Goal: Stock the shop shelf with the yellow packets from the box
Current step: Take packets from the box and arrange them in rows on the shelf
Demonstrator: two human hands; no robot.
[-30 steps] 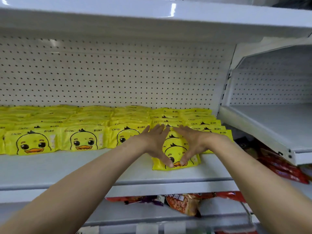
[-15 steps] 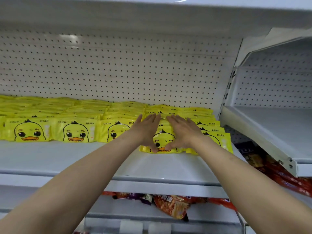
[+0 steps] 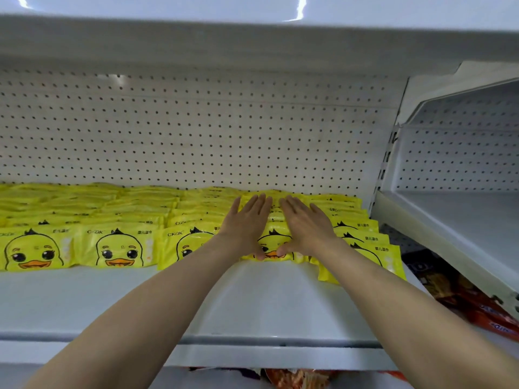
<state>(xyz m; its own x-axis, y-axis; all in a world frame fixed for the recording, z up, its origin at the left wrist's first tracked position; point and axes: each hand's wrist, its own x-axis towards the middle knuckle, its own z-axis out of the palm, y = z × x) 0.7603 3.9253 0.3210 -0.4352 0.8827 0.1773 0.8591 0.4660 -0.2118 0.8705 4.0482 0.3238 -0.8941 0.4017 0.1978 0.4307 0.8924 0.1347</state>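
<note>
Yellow packets with a duck face (image 3: 118,248) lie in overlapping rows along the back of the white shelf (image 3: 252,304). My left hand (image 3: 247,226) and my right hand (image 3: 306,226) lie flat, fingers spread, side by side on top of one column of these packets. Both thumbs touch the front edge of the frontmost packet (image 3: 273,242), which shows between the hands. Neither hand grips anything. Another column of packets (image 3: 390,259) sits to the right and reaches further forward. The box is out of view.
A white upper shelf (image 3: 252,43) hangs close overhead, with a pegboard wall (image 3: 196,130) behind. To the right stands a neighbouring shelf unit (image 3: 463,220). Red snack bags (image 3: 483,310) lie on the lower level at right, and more bags (image 3: 297,379) lie below the shelf edge.
Both hands slid the front packet back from the bare front of the shelf into line with its column. The hands now lie flatter on top of the stack.
</note>
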